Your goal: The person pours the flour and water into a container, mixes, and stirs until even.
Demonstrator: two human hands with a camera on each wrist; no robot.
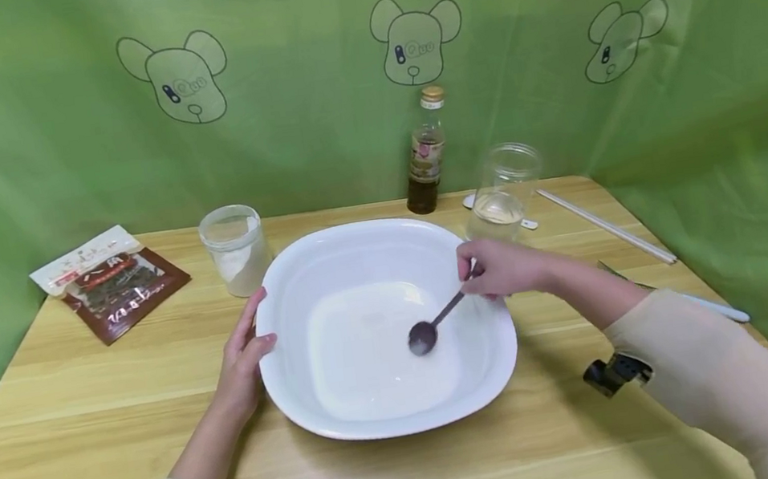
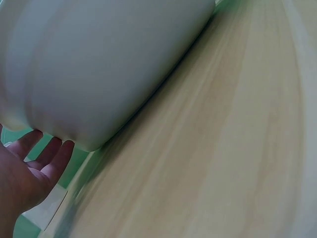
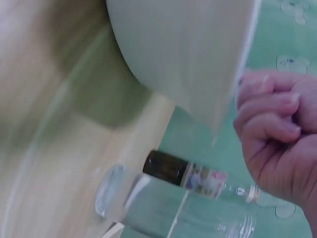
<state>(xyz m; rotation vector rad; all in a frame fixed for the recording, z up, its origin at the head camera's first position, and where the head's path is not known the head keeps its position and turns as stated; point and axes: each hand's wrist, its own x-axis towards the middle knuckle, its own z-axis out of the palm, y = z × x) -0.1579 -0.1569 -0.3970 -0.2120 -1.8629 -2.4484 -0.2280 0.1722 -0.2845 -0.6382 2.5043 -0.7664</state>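
A white basin (image 1: 372, 261) stands in the middle of the wooden table, with some whitish, shiny contents at its bottom. My left hand (image 1: 240, 363) holds its left side, thumb and fingers at the rim; in the left wrist view the fingertips (image 2: 65, 147) touch the outer wall. Over the right rim, my right hand (image 1: 500, 266) pinches the handle of a dark measuring spoon (image 1: 423, 338). The spoon's bowl is down inside the basin with a little pale stuff in it. In the right wrist view the curled fingers (image 3: 267, 126) show, but the spoon is hidden behind the basin wall.
Behind the basin stand a jar of white powder (image 1: 238, 259), a sauce bottle (image 1: 425, 155) and a clear jar of liquid (image 1: 501, 200). A brown spice packet (image 1: 116, 283) lies at the left. White sticks (image 1: 608, 226) and a light blue handle (image 1: 721, 307) lie along the right edge.
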